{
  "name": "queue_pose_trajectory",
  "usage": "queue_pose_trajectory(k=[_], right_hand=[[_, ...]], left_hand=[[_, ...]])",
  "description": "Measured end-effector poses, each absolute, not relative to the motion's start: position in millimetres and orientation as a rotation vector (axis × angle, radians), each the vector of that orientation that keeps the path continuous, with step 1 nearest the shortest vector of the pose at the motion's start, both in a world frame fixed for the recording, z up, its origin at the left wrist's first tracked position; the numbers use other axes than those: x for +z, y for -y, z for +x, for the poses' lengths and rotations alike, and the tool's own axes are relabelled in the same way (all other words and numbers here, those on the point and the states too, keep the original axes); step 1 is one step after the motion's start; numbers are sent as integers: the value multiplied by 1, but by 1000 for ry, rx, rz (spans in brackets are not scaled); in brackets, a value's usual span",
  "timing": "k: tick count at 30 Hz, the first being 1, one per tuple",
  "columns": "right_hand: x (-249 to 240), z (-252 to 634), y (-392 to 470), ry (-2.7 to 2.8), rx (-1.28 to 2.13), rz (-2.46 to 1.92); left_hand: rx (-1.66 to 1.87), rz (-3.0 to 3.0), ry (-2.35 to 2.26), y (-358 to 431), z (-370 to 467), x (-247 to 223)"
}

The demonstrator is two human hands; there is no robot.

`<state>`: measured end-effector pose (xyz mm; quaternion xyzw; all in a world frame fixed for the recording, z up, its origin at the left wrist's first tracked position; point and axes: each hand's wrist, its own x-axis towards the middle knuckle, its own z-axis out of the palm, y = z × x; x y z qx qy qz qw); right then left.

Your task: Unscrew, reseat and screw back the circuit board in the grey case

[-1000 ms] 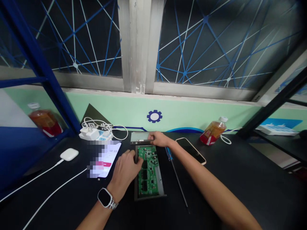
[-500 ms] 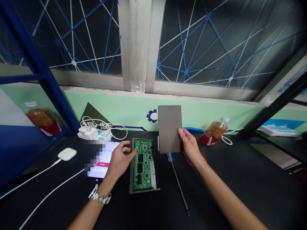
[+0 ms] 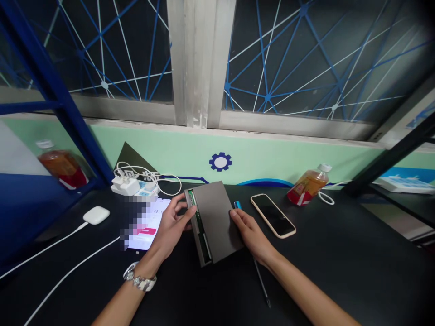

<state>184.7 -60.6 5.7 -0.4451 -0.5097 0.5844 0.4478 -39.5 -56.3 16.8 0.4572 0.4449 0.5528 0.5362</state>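
Observation:
A grey metal cover [image 3: 219, 222] lies tilted over most of a metal case [image 3: 203, 258] with a green circuit board [image 3: 192, 199] inside. Along the left side a strip of the board still shows through a gap. My left hand [image 3: 173, 222] grips the case's left edge, thumb on top and fingers at the side. Closed on the cover's right edge is my right hand [image 3: 249, 231]. A screwdriver [image 3: 261, 280] with a blue handle lies partly hidden beneath the right hand and the cover. Whether the cover is seated on the case I cannot tell.
On the black table are a lit phone [image 3: 144, 235] at left, a dark phone [image 3: 273, 215] at right, a white earbud case [image 3: 96, 215] on a cable, and a power strip [image 3: 146, 189]. Drink bottles stand at the right [image 3: 307, 185] and left [image 3: 63, 165].
My right hand has brought the cover down and left over the circuit board. The case has turned slightly in my left hand. The dark phone, hidden before, now shows.

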Motion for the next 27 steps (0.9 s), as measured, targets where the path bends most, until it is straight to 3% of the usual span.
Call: queue_pose_trajectory(k=[7, 19, 27], right_hand=[[-1, 181, 64, 1339, 1325, -1171], [7, 176, 67, 1379, 1421, -1067], [30, 184, 79, 1312, 1859, -832]], left_hand=[[1310, 1081, -1054, 57, -38, 16], [1268, 1090, -1005, 60, -32, 17], [1326, 1226, -998, 53, -41, 23]])
